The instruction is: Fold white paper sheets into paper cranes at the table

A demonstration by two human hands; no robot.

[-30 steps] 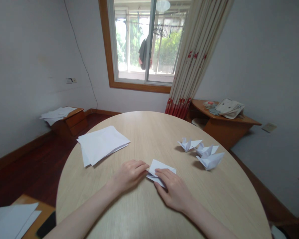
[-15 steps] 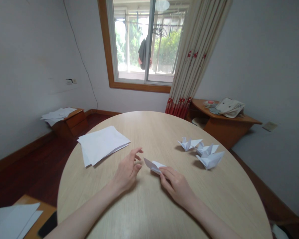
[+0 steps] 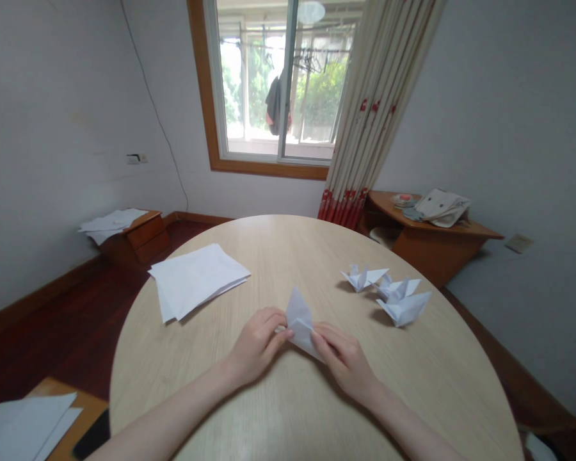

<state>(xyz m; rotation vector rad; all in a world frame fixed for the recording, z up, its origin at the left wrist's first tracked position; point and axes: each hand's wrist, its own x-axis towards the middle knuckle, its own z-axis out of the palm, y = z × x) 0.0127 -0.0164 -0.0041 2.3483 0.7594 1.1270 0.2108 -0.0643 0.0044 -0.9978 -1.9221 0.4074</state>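
A small folded piece of white paper (image 3: pixel 299 319) stands up from the round wooden table (image 3: pixel 288 410) between my two hands. My left hand (image 3: pixel 256 342) pinches its left edge with closed fingers. My right hand (image 3: pixel 344 360) grips its lower right edge, fingers closed too. A stack of flat white sheets (image 3: pixel 196 276) lies to the left of my hands. Three finished folded paper figures (image 3: pixel 388 291) sit in a row at the right of the table.
A low wooden cabinet with papers (image 3: pixel 120 225) stands by the left wall. A wooden side table with a bag (image 3: pixel 432 221) is at the right, by the curtain (image 3: pixel 374 115). More paper (image 3: pixel 19 422) and a dark phone (image 3: pixel 91 435) lie on a surface at lower left.
The paper lay flat under both hands; my right hand lifted and turned it while my left hand let go and opened. Now both hands pinch it again and it stands more upright.
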